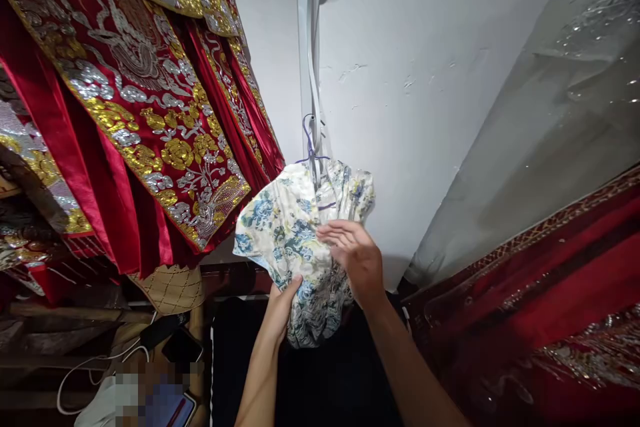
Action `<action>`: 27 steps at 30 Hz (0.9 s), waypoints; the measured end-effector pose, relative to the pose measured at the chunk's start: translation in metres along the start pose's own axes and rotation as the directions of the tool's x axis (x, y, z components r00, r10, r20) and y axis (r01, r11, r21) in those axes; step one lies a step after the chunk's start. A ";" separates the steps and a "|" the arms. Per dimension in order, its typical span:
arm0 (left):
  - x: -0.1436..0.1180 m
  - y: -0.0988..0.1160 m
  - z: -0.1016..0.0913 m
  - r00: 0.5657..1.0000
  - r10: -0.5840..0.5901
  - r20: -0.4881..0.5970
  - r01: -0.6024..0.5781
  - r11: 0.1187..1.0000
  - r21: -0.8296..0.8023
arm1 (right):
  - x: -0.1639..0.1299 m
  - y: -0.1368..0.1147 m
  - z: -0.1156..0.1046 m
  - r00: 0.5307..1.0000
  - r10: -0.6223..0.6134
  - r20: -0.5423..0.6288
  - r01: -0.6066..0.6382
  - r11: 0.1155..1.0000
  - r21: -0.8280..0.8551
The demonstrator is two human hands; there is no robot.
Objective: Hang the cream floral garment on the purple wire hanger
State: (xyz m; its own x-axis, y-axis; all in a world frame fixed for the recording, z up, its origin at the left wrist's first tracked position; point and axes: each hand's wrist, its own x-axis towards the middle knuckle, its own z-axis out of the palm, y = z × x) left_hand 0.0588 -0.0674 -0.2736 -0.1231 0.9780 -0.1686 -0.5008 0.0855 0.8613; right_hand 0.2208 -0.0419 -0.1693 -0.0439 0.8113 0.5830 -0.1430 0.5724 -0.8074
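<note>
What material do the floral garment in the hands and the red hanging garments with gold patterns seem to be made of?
The white garment with blue flower print looks like thin, smooth woven cloth with a soft sheen, perhaps satin: it crumples in fine folds. The red hanging garments look like glossy satin with raised gold and silver metallic embroidery, which glitters.

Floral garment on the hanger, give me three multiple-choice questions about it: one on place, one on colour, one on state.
1. Where does the floral garment hang?
A. against the white wall
B. on the floor
C. inside a drawer

2. What colour is the hanger?
A. green
B. purple
C. orange

3. How is the garment held?
A. untouched
B. one hand only
C. both hands on it

Answers:
1 A, the white wall is right behind it.
2 B, its hook is purple.
3 C, the left hand grips the lower cloth and the right hand rests on its front.
</note>
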 end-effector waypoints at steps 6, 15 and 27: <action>-0.004 0.002 0.001 1.000 -0.030 0.001 0.030 0.999 0.012 | -0.062 0.067 -0.002 0.752 0.628 -0.200 -0.623 0.777 0.094; -0.009 0.003 0.005 0.998 0.022 -0.061 -0.026 0.997 -0.067 | -0.062 0.062 0.000 0.796 0.606 -0.003 -0.606 0.796 -0.008; -0.013 0.011 -0.004 0.668 0.716 -0.200 -0.499 0.631 0.594 | -0.062 0.037 0.009 0.737 0.674 0.041 -0.675 0.738 0.007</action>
State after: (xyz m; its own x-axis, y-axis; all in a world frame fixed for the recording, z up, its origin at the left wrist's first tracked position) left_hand 0.0512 -0.0795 -0.2638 -0.6125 0.6768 0.4084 0.2539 -0.3208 0.9125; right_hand 0.2091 -0.0726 -0.2347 -0.1693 0.9793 -0.1109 -0.0833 -0.1264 -0.9885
